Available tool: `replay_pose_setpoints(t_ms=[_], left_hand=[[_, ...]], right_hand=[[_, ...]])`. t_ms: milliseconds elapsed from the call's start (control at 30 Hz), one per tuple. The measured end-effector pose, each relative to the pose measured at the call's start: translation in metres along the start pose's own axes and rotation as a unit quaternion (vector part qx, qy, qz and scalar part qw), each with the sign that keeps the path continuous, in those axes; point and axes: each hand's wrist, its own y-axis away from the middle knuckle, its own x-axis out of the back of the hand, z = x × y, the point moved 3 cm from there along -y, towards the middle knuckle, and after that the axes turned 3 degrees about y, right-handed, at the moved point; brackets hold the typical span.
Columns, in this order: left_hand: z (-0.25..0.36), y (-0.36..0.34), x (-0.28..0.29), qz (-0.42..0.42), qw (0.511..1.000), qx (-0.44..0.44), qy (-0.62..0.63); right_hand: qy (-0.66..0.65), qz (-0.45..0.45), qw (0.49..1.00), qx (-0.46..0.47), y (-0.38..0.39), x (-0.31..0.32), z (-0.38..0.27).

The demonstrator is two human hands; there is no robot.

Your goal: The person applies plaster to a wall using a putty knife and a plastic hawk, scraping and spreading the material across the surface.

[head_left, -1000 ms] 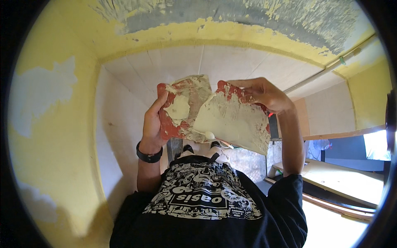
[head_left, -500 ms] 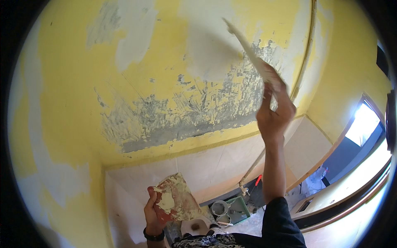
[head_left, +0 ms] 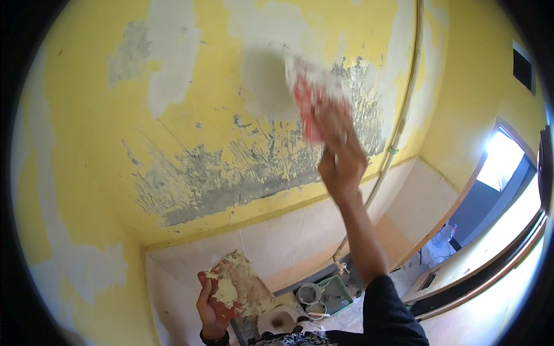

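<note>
My left hand (head_left: pixel 211 314) grips the edge of a red putty board (head_left: pixel 254 291) low in front of me. A lump of pale cream putty (head_left: pixel 225 292) sits on it, and dried putty crusts its surface. Raised toward the wall, my right hand (head_left: pixel 345 164) is closed on a red putty spreader (head_left: pixel 310 106) with whitish filler smeared along its far part. Motion blurs the spreader, and I cannot tell whether it touches the wall. Behind it the yellow wall (head_left: pixel 219 92) shows pale filled patches and a scraped grey band (head_left: pixel 231 193) with ragged upper edges.
A beige pipe (head_left: pixel 398 135) runs down the wall at right to a tap (head_left: pixel 343 267). Below stand a green tray (head_left: pixel 345 286), a grey bucket (head_left: pixel 309 294) and a toilet pan (head_left: pixel 271 317). An open doorway (head_left: pixel 490 190) lies at far right.
My right hand has moved left and turned the spreader from edge-on to showing its red face. The left hand and board have shifted slightly left and down in view.
</note>
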Motion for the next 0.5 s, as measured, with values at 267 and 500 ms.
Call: replay_pose_setpoints(t_ms=[267,500], left_hand=[[-0.011,-0.004,0.013,-0.029,0.998,0.046,0.03],[-0.011,-0.007,0.023,-0.013,1.0,-0.012,-0.003]], right_hand=[[0.033,-0.089,0.994,0.056,0.018,-0.044,-0.004],[-0.094,-0.151,0.983,0.033,0.105,0.017,-0.03]])
